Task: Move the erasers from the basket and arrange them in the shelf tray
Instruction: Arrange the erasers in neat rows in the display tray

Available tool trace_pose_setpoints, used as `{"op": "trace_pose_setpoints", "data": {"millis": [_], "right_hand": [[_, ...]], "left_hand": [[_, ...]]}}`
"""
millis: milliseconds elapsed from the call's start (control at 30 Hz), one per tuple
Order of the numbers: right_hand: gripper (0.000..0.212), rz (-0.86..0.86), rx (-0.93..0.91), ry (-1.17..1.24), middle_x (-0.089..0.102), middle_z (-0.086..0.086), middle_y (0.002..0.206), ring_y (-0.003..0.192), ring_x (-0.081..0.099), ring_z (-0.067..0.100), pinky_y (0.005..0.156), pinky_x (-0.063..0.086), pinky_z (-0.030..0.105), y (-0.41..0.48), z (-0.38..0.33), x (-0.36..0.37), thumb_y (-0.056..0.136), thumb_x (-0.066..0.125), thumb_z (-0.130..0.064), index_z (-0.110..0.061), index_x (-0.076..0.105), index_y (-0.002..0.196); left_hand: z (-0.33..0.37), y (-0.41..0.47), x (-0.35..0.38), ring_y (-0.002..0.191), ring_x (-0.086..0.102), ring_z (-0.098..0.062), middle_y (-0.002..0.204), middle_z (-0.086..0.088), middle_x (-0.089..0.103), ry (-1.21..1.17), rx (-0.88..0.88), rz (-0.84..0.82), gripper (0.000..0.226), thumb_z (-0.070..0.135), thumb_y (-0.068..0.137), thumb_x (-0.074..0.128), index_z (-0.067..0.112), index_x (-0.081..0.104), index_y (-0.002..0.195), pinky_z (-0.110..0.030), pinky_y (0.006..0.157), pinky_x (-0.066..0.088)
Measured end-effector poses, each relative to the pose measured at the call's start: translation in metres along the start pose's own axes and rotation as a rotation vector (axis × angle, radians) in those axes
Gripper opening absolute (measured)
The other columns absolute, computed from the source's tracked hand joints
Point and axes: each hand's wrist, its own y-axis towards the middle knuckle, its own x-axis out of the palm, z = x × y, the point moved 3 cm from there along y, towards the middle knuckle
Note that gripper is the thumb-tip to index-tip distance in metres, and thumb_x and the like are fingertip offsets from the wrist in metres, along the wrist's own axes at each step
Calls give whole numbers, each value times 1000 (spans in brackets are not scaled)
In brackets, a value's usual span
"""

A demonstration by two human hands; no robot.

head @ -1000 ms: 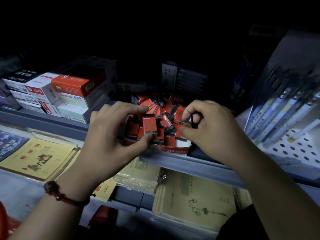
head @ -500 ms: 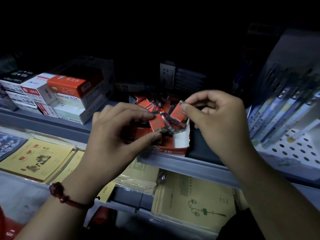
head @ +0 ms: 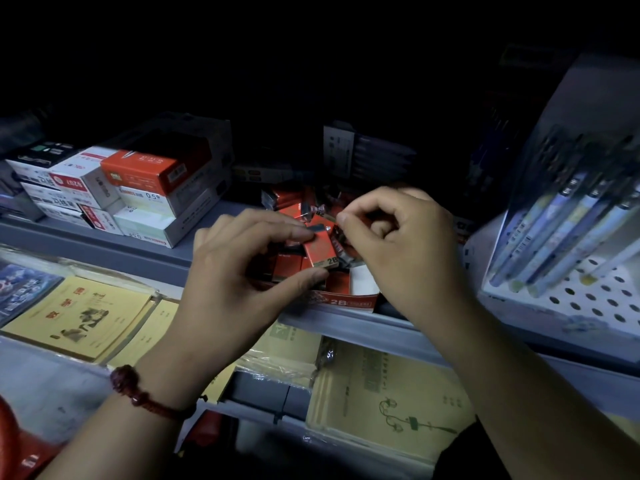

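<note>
A small red cardboard tray [head: 349,301] marked 2B sits at the front edge of the grey shelf [head: 363,327]. Several red-wrapped erasers [head: 287,265] fill it, some standing in a row, others heaped loosely behind. My left hand [head: 235,271] pinches one red eraser [head: 320,251] marked 2B between thumb and forefinger, above the row. My right hand [head: 398,244] is over the tray's right side, thumb and forefinger pinched together at the top of a wrapped eraser [head: 337,216]; the rest of it is hidden. The basket is not in view.
Stacked white and red boxes [head: 138,188] stand on the shelf at the left. A rack of packaged pens [head: 568,220] leans at the right over a perforated panel [head: 595,299]. Yellow notebooks [head: 79,317] lie on the lower shelf. The shelf's back is dark.
My left hand has raised its red eraser and tilted it above the row. My right hand has lifted from the tray's front right corner to the loose pile.
</note>
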Motion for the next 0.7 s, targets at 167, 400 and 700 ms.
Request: {"op": "trace_pose_setpoints", "data": {"millis": [167, 400, 700], "right_hand": [[7, -194, 83, 278, 67, 9, 66, 54, 60, 29, 48, 44, 35, -4, -10, -10, 96, 68, -18, -16, 73, 92], [13, -275, 232, 433, 70, 4, 74, 53, 59, 12, 48, 42, 14, -2, 4, -12, 88, 75, -5, -13, 74, 98], [15, -267, 166, 87, 56, -2, 44, 40, 39, 25, 50, 33, 26, 1, 19, -30, 84, 77, -11, -25, 78, 80]], "left_hand": [[4, 0, 1, 109, 62, -13, 118, 26, 68, -24, 24, 9, 39, 55, 79, 79, 38, 70, 113, -53, 92, 45], [10, 2, 7, 114, 59, -7, 124, 29, 66, -14, 36, -21, 38, 55, 81, 76, 36, 71, 113, -38, 99, 41], [9, 4, 12, 111, 55, -6, 117, 25, 66, 86, 100, -156, 41, 63, 86, 66, 36, 70, 117, -39, 93, 37]]}}
